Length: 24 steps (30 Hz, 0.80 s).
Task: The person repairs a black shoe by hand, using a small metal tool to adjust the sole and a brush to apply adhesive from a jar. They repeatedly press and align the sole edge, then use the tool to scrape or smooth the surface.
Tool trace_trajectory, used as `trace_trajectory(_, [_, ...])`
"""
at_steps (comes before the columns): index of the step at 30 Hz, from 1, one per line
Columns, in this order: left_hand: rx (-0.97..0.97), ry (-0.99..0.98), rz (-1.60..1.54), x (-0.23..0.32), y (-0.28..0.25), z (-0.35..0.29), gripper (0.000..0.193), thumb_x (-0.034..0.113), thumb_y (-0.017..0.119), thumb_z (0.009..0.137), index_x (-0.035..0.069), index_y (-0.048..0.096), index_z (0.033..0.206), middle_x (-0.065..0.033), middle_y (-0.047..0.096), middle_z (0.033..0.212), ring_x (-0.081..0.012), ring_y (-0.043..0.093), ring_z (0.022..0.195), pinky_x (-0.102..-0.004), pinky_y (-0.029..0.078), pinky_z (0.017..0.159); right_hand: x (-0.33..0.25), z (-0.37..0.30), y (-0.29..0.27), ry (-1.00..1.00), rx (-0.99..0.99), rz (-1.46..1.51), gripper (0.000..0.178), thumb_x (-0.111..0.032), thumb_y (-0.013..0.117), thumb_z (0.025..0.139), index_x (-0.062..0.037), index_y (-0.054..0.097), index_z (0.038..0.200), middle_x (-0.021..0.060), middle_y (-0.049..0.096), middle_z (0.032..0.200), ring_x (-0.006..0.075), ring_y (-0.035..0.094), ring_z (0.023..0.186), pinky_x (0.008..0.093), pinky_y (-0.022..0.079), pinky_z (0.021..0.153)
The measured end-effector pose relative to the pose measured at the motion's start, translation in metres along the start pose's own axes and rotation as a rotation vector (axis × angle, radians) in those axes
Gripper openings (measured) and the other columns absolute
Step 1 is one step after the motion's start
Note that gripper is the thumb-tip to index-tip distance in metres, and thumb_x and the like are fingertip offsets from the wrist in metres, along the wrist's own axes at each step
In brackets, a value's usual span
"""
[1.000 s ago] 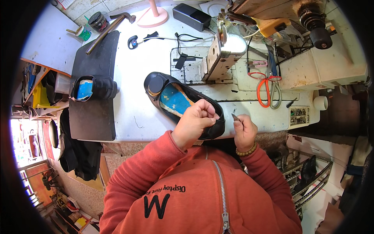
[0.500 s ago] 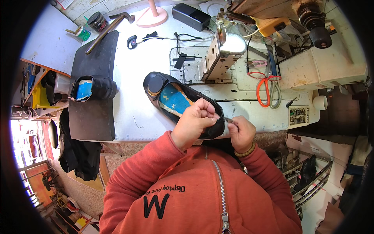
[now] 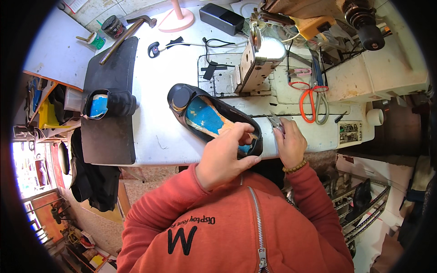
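Observation:
A black shoe (image 3: 193, 126) with a worn blue-and-tan insole and a round black ornament on its toe lies slantwise on the white worktable, heel toward me. My left hand (image 3: 225, 152) is at its heel end, fingers curled over the opening and thumb along the near outer side. Blue insole shows between thumb and fingers. Just right of the heel, my right hand (image 3: 291, 142) is closed around small metal thread snips (image 3: 276, 123), blades pointing away from me. A second black shoe (image 3: 119, 101) sits on a dark mat at the left, apart from both hands.
Beyond the shoe stands a sewing machine arm (image 3: 260, 68). Orange-and-grey scissors (image 3: 307, 107) lie at the right, near the machine body (image 3: 364, 77). A hammer (image 3: 125, 40) rests across the far end of the dark mat (image 3: 108, 141). A cable (image 3: 200, 44) crosses the back.
My right hand has moved slightly away from the heel, bringing the snips' blades into view. My left fingers and thumb have spread from a pinch at the heel rim.

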<state>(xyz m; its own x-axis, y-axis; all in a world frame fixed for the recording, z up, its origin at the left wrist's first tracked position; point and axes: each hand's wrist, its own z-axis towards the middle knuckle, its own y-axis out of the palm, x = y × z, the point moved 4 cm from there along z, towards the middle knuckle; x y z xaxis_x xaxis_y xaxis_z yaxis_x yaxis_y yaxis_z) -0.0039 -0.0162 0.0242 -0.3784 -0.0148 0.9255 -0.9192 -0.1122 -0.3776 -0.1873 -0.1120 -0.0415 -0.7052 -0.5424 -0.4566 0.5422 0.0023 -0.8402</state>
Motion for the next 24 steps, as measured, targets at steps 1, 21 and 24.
trace_trajectory(1, [-0.018,-0.062,-0.018,-0.001,0.004,0.000,0.040,0.006,0.073,0.078,0.003,0.050,0.110,-0.0085,0.062,0.089,-0.0176,0.062,0.082,-0.0282,0.050,0.073,0.000,0.000,0.001,0.007,-0.011,-0.009,0.033,-0.016,0.071,0.080,-0.0064,0.060,0.109,0.0103,0.059,0.091,0.0307,0.060,0.082,0.0398,0.048,0.070])
trace_trajectory(21, [-0.218,-0.415,-0.748,-0.040,0.008,0.013,0.024,-0.002,0.058,0.091,0.007,0.048,0.110,0.0025,0.056,0.084,-0.0049,0.052,0.074,-0.0200,0.042,0.064,-0.061,-0.002,-0.008,0.425,-0.348,1.009,0.017,-0.002,0.064,0.087,-0.0011,0.052,0.098,0.0007,0.058,0.069,0.0033,0.052,0.060,0.0212,0.043,0.054])
trace_trajectory(24, [-0.231,-0.272,-0.762,-0.038,0.013,0.014,0.025,-0.004,0.055,0.091,0.007,0.047,0.112,0.0011,0.056,0.088,-0.0053,0.052,0.080,-0.0197,0.042,0.069,-0.061,0.001,-0.007,0.430,-0.351,0.943,0.015,-0.001,0.063,0.087,-0.0026,0.050,0.095,-0.0001,0.057,0.068,0.0029,0.050,0.058,0.0207,0.042,0.053])
